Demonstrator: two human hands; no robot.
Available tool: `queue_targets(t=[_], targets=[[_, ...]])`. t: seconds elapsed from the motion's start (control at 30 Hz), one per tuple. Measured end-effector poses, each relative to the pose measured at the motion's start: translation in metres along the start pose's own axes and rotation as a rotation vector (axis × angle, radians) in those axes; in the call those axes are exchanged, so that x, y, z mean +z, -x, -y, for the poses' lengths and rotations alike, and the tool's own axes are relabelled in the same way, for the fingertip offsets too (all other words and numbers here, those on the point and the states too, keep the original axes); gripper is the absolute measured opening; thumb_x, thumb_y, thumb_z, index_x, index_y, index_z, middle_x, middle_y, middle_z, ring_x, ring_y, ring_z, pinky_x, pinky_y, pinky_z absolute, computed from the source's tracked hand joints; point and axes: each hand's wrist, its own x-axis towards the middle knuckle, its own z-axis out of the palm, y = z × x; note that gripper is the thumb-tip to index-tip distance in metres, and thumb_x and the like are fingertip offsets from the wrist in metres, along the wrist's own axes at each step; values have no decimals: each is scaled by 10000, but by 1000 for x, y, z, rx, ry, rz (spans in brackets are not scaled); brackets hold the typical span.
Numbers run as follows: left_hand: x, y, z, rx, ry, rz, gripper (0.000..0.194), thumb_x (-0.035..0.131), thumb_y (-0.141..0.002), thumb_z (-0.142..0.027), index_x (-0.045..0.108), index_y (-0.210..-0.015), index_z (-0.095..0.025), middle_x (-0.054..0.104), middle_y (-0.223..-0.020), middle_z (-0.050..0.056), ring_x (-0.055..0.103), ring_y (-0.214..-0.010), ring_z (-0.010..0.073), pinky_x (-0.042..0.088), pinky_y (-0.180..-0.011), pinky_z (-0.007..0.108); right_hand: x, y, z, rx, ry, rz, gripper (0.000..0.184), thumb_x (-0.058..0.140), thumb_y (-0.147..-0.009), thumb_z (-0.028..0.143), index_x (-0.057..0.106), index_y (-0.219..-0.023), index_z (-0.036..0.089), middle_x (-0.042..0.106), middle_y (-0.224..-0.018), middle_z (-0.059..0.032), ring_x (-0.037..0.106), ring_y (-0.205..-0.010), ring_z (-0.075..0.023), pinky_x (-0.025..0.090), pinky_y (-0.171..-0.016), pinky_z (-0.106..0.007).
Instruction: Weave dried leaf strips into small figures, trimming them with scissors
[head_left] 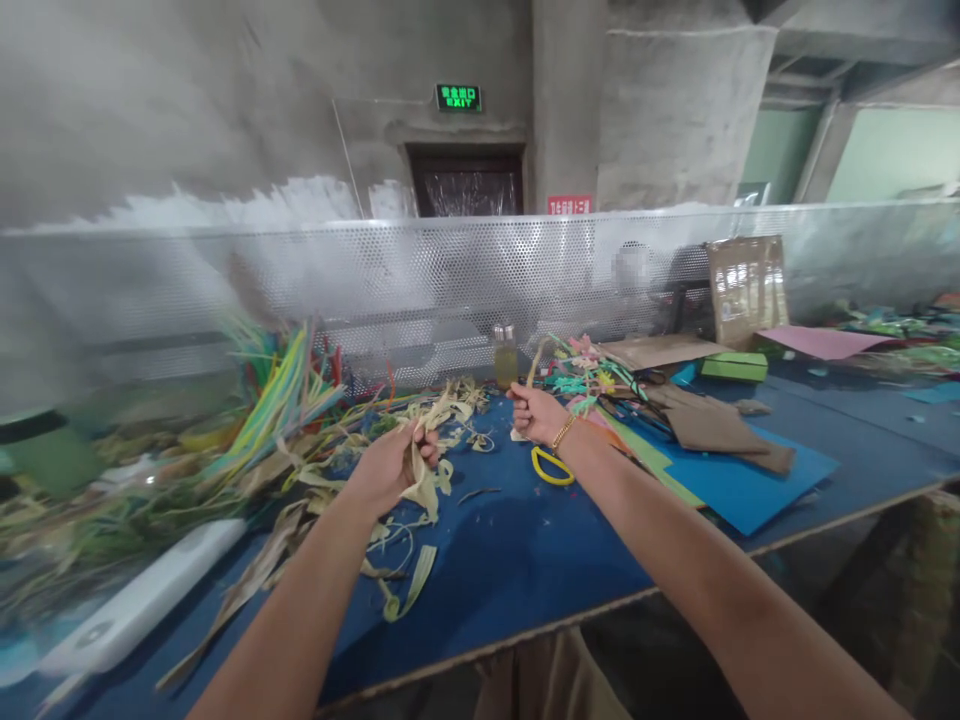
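My left hand [394, 467] is closed around a pale, dry leaf strip [424, 490], whose crumpled end hangs below the fingers. To its right, my right hand [536, 414] is raised over the table with its fingers pinched together. A thin pale strip [535, 362] rises from that pinch and curves at the top. Loose curls of similar dry leaf [421, 580] lie under and around my left hand. A yellow loop handle [551, 467], perhaps of scissors, lies just below my right wrist; the rest of it is not visible.
The blue table [517, 570] ends at a near edge. At left are a white power strip [150, 590], colourful stems [277, 400] and a green container [49, 450]. A jar [505, 358] stands by the perforated metal screen [450, 275]. Blue sheets [780, 490] and cardboard [705, 415] lie right.
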Motion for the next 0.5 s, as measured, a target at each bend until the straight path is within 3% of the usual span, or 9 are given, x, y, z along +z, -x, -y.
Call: queue_targets(t=[0.07, 0.2, 0.33, 0.43, 0.5], targets=[[4, -1, 2, 27, 35, -41, 244, 630, -749, -280, 452, -620, -173, 559, -671, 0, 499, -539, 86, 455, -546, 218, 4, 4, -6, -41, 17, 15, 236, 528, -849, 340, 540, -728, 138, 257, -453, 109, 186, -363, -30, 173, -371, -157], [16, -6, 10, 114, -34, -125, 261, 624, -755, -344, 450, -642, -186, 626, -713, 21, 588, -607, 132, 497, -639, 277, 25, 15, -24, -84, 219, 197, 259, 661, -729, 373, 606, -737, 120, 291, -460, 100, 210, -388, -33, 163, -387, -193], [25, -12, 19, 138, -127, -110, 252, 618, -752, -378, 457, -654, -211, 636, -646, 24, 637, -666, 199, 504, -628, 321, 44, 13, -40, -216, 349, 1, 283, 693, -672, 401, 582, -664, 140, 318, -438, 91, 232, -402, -42, 148, -405, -219], [27, -14, 22, 106, -159, -26, 273, 613, -748, -410, 452, -641, -218, 626, -611, 25, 653, -720, 232, 505, -623, 335, 47, 5, -44, -207, 285, -5, 252, 651, -698, 375, 552, -650, 149, 388, -455, 74, 294, -405, -48, 197, -412, -213], [28, -14, 23, 70, -178, -33, 275, 613, -746, -419, 457, -642, -217, 635, -627, 33, 659, -730, 238, 506, -622, 337, 44, 1, -44, -174, 183, -12, 193, 652, -690, 311, 544, -671, 151, 390, -456, 79, 307, -402, -46, 230, -416, -203]])
